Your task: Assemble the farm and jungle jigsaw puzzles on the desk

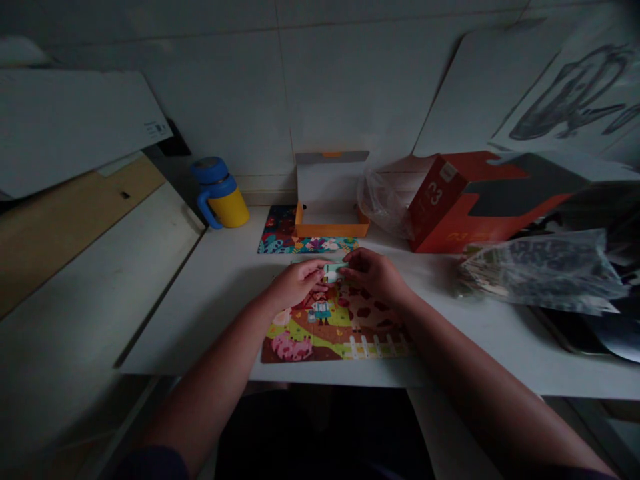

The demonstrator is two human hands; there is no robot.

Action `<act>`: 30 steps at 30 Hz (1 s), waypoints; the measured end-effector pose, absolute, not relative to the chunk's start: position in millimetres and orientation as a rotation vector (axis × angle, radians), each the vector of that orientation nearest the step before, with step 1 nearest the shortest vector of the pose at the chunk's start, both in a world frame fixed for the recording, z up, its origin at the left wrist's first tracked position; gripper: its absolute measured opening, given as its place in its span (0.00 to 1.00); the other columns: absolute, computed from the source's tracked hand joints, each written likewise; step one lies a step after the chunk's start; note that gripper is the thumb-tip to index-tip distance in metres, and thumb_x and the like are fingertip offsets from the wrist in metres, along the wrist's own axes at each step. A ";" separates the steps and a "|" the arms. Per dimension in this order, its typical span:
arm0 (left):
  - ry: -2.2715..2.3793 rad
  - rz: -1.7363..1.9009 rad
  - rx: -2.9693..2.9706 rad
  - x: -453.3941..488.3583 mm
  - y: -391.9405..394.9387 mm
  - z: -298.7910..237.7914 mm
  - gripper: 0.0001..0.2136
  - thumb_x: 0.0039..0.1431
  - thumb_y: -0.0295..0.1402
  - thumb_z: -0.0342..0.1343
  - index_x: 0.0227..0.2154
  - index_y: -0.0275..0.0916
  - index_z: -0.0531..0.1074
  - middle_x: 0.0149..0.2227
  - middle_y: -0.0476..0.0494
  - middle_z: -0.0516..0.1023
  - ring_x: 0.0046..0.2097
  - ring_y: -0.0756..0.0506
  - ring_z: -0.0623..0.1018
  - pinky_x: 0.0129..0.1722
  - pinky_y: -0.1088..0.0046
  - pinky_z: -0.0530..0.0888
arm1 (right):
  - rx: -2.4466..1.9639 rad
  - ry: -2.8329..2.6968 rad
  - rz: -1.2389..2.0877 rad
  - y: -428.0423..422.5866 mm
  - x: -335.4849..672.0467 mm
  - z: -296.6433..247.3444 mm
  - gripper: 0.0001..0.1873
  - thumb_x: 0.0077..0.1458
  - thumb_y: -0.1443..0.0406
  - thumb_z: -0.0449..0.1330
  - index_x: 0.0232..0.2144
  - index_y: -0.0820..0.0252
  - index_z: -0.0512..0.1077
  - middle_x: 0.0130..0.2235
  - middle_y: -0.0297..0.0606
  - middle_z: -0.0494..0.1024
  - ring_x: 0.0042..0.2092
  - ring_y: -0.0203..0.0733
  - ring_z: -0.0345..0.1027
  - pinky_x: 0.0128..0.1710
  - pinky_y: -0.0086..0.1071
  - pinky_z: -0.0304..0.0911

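Observation:
A colourful farm-scene jigsaw puzzle (335, 330) lies on the white table (210, 300) in front of me. My left hand (295, 283) and my right hand (375, 273) meet over its far edge. Both pinch a small pale green puzzle piece (334, 270) between their fingertips, just above the puzzle's top row. A second, darker puzzle (283, 233) lies flat further back, partly under an open orange box (330, 200).
A blue and yellow mug (220, 193) stands at the back left. A large red-orange carton (470, 200) lies at the back right beside a crumpled clear bag (383, 200). A plastic bag of puzzle pieces (540, 270) rests at the right. The wall is close behind.

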State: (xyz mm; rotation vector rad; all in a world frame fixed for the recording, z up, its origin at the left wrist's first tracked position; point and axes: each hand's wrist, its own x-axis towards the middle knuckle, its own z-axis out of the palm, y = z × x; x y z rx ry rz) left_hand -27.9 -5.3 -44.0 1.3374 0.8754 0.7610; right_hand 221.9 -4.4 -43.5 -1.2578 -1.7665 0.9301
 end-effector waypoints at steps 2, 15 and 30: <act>0.881 0.744 1.348 -28.3 -5.8 -43.0 0.14 0.69 0.37 0.61 0.55 0.44 0.79 0.48 0.42 0.82 0.46 0.43 0.85 0.52 0.59 0.83 | -1.259 -1.755 0.921 -4.0 221.3 -45.1 0.24 0.57 0.44 0.69 0.44 0.55 0.77 0.32 0.34 0.78 0.31 0.41 0.67 0.30 0.33 0.60; 0.851 0.795 1.440 -22.4 -8.7 -41.8 0.11 0.69 0.36 0.60 0.51 0.47 0.81 0.54 0.42 0.83 0.51 0.43 0.82 0.54 0.58 0.81 | -1.311 -1.829 0.910 -11.9 215.8 -29.4 0.22 0.61 0.45 0.67 0.39 0.57 0.79 0.33 0.37 0.81 0.31 0.40 0.68 0.30 0.33 0.59; 0.913 0.995 1.238 -25.6 0.7 -39.0 0.19 0.61 0.42 0.68 0.50 0.38 0.77 0.47 0.40 0.84 0.45 0.44 0.83 0.50 0.63 0.82 | -1.186 -1.704 1.131 -8.4 220.9 -32.7 0.23 0.60 0.43 0.67 0.41 0.54 0.75 0.38 0.38 0.80 0.35 0.42 0.71 0.33 0.34 0.67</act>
